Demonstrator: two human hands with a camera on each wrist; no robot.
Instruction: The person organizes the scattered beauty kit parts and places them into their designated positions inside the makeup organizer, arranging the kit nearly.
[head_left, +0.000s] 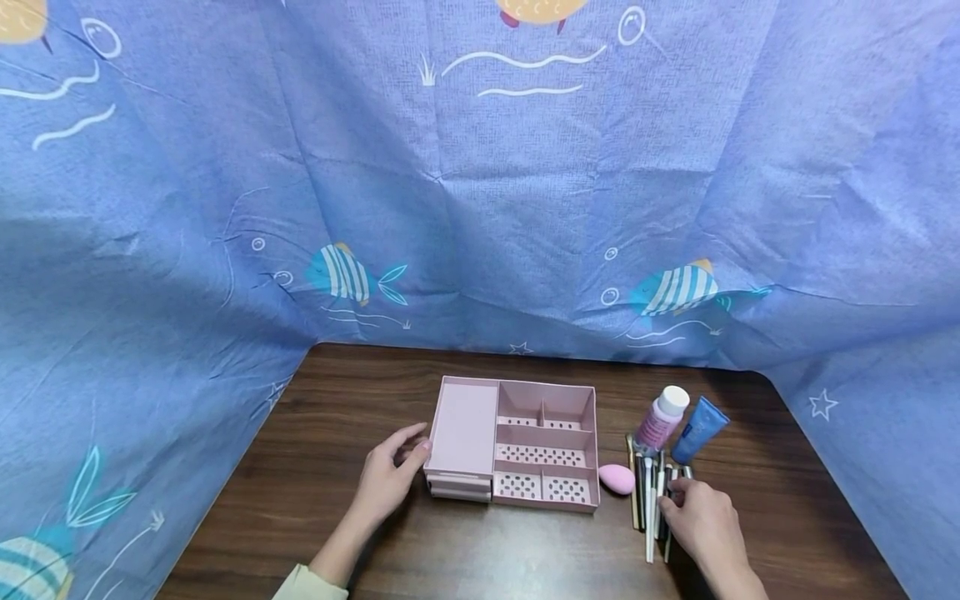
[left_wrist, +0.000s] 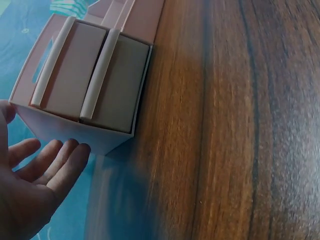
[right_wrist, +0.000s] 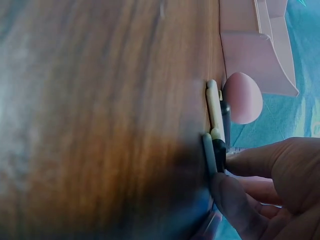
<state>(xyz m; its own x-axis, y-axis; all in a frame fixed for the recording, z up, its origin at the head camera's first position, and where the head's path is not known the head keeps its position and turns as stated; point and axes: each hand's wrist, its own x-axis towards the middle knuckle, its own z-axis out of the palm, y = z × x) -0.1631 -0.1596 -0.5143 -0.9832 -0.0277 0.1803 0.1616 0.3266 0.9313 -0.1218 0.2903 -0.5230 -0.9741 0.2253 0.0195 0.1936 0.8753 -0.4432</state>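
Note:
A pink desk organizer (head_left: 461, 429) sits on the table, with a flat lid at its left, two drawers (left_wrist: 117, 80) below it and open compartments (head_left: 543, 456) at its right. My left hand (head_left: 388, 473) rests against the organizer's left side, fingers loosely spread; its thumb reaches the top edge in the left wrist view. Several makeup brushes (head_left: 649, 517) lie in a bunch to the organizer's right. At their right edge my right hand (head_left: 705, 518) pinches a dark-handled makeup brush (right_wrist: 219, 152) between thumb and index finger, low over the wood.
A pink makeup sponge (head_left: 617, 479) lies between organizer and brushes. Behind the brushes are a bottle (head_left: 658, 422) with a white cap and a blue tube (head_left: 699, 432). Blue fish-print cloth (head_left: 517, 225) hangs around the wooden table (head_left: 300, 467).

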